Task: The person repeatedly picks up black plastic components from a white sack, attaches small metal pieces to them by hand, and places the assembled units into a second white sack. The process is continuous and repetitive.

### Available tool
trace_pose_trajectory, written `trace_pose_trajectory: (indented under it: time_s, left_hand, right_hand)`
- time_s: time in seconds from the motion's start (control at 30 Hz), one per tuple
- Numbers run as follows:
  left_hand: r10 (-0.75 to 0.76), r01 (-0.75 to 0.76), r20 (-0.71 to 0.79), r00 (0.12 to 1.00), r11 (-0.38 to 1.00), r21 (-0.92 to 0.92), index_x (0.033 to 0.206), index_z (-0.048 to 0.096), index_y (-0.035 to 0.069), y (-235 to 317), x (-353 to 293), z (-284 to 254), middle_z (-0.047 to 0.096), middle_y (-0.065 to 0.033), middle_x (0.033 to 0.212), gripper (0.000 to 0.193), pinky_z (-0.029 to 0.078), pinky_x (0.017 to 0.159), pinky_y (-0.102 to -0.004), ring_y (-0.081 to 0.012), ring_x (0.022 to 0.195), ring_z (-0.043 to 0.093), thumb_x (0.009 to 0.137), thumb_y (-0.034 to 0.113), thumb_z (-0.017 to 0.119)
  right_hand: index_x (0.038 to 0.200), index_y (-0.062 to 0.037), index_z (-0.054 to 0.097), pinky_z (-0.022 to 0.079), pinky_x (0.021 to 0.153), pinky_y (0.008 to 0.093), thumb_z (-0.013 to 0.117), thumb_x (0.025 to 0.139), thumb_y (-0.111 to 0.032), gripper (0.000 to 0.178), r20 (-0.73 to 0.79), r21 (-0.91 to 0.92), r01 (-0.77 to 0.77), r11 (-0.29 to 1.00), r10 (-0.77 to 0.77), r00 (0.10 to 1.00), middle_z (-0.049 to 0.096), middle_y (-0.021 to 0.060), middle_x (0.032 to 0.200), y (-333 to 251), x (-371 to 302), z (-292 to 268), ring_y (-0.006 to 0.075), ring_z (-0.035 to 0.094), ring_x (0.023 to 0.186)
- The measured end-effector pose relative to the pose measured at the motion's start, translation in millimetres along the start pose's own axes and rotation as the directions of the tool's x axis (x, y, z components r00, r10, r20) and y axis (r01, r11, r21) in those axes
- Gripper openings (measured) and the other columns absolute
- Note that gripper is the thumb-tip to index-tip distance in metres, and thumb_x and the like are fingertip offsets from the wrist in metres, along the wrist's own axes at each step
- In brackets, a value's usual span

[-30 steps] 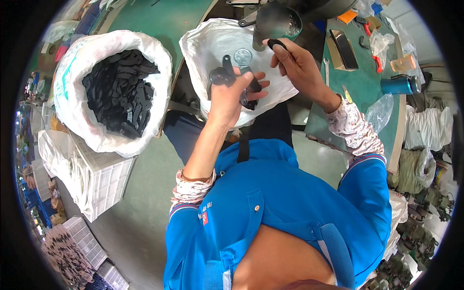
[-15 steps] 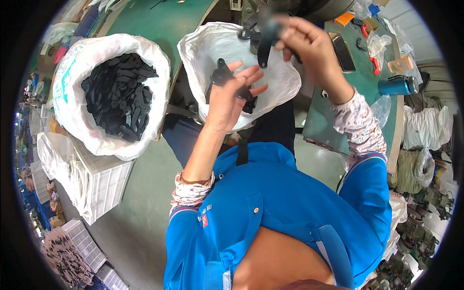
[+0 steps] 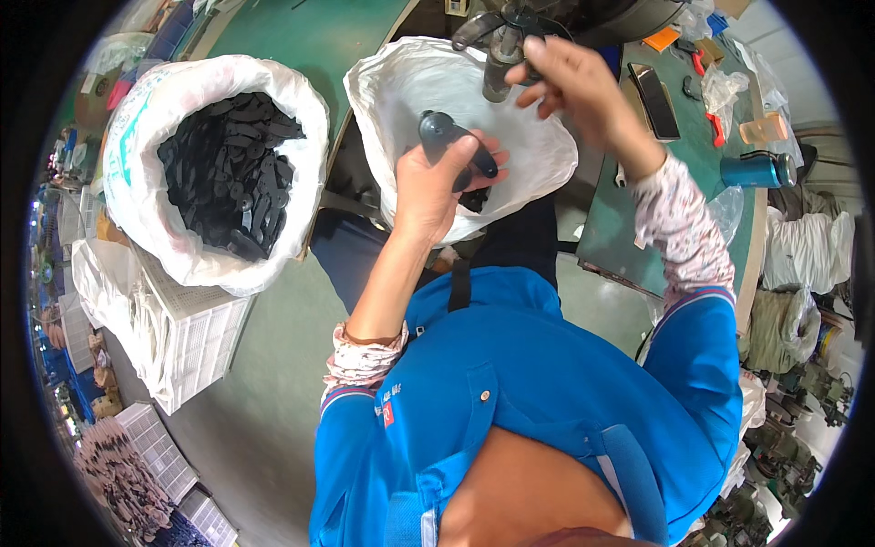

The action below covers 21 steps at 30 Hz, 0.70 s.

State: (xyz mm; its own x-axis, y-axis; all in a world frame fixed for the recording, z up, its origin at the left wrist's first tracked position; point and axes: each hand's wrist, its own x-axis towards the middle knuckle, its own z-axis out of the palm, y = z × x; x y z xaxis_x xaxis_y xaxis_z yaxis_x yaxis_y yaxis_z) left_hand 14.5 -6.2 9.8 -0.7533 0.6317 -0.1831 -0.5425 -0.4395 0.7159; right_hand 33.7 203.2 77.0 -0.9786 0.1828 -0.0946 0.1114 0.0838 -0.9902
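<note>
My left hand (image 3: 433, 187) is closed round a flat black three-lobed plate (image 3: 441, 137), its thumb lying across it. Below that hand is a white sack (image 3: 369, 91) with its mouth wide; a few dark pieces (image 3: 472, 199) show at its bottom. My right hand (image 3: 583, 91) is at the machine's metal post (image 3: 498, 77), fingers bent round one arm of a second black three-lobed plate (image 3: 521, 16) on top of the post. The fingers partly hide that arm.
To the left, a white sack (image 3: 305, 182) full of black plates (image 3: 232, 173) stands by a white crate (image 3: 205, 342). The green table (image 3: 606, 232) on the right bears a phone (image 3: 654, 100), a blue bottle (image 3: 756, 170) and red-handled tools (image 3: 716, 129). Dark machine parts (image 3: 629, 23) stand ahead.
The right-hand plate, earlier blurred and hanging in the fingers, now lies on the post. My left fingers, spread before, have closed on their plate and turned it.
</note>
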Motion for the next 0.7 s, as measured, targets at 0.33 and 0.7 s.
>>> trace_pose_trajectory:
  time_s: [0.33, 0.7]
  left_hand:
    - [-0.120, 0.135, 0.098, 0.988, 0.976, -0.170, 0.127, 0.041, -0.014, -10, 8, -4, 0.054, -0.0244, 0.123, 0.053, 0.043, 0.101, -0.0491, -0.0328, 0.117, 0.053, 0.101, 0.032, 0.041]
    - [-0.325, 0.391, 0.223, 0.919, 0.822, -0.413, 0.136, 0.036, -0.007, -3, -5, 13, 0.042, -0.0209, 0.140, 0.060, 0.026, 0.112, -0.0480, -0.0332, 0.133, 0.035, 0.100, 0.041, 0.034]
  right_hand:
    - [0.110, 0.0012, 0.055, 0.048, 0.073, 0.0238, 0.051, 0.095, -0.005, 0.017, 0.004, -0.121, 0.343, 0.932, -0.345, 0.939, 0.066, 0.0065, 0.086, 27, -32, 21, 0.0109, 0.062, 0.079]
    - [0.123, -0.0062, 0.059, 0.053, 0.072, 0.0326, 0.061, 0.074, 0.003, 0.050, 0.416, -0.575, 0.771, 0.272, -0.715, 0.562, 0.062, 0.0127, 0.103, 37, -52, 35, 0.0274, 0.063, 0.088]
